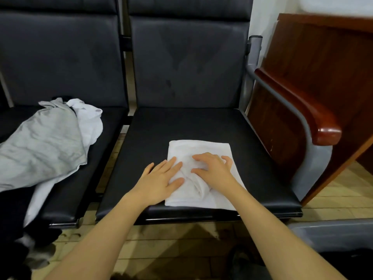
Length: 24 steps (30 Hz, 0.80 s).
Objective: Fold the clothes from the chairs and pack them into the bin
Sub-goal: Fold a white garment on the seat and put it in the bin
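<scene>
Clothes (50,142) heaped on the left chair (84,199), unfolded. On the right chair (201,122), my left hand (161,178) lies flat, fingers straight, on the folded white cloth (201,147); right hand (212,168) presses it too, fingers spread, gripping nothing.

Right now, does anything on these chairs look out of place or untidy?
Yes: the grey and white clothes lie crumpled on the left seat, one edge hanging off its front. The folded white garment under both hands looks neat.
</scene>
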Available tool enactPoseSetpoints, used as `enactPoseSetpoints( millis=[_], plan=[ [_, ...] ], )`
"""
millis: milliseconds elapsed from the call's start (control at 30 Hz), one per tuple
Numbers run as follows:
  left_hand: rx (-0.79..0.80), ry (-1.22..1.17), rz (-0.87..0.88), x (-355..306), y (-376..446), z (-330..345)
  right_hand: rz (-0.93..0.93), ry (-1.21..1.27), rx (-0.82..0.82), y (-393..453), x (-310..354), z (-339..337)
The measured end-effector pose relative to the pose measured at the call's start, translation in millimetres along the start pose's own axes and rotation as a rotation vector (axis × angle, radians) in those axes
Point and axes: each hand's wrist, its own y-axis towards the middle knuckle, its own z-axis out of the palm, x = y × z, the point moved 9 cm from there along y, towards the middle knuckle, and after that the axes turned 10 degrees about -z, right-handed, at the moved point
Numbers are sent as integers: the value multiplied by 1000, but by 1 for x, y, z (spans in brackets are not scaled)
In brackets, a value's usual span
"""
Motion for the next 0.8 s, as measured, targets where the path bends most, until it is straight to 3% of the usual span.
enactPoseSetpoints(
  millis=[133, 333, 500, 567, 633, 700, 800],
  plan=[
    [-73, 49, 54, -5, -7, -6, 22, -52, 0, 1, 2, 0],
    [-142, -32, 142, -18, -20, -23, 45, 366, -130, -29, -14, -27],
    [-83, -81, 214, -49, -33, -19, 52, 482, -278, -62, -28, -61],
    [-64, -73, 235, -58, -37, -15, 143, 424, -319, -73, -36, -69],
    [-77, -77, 236, -61, -38, -13, 172, 167, -290, -78, -34, -73],
    [-107, -79, 235, -60, -39, -13, 74, -28, -255, -76, -20, -71],
    [-134, -64, 227, -54, -41, -15, -84, 27, -121, -70, 2, -50]
  ],
)
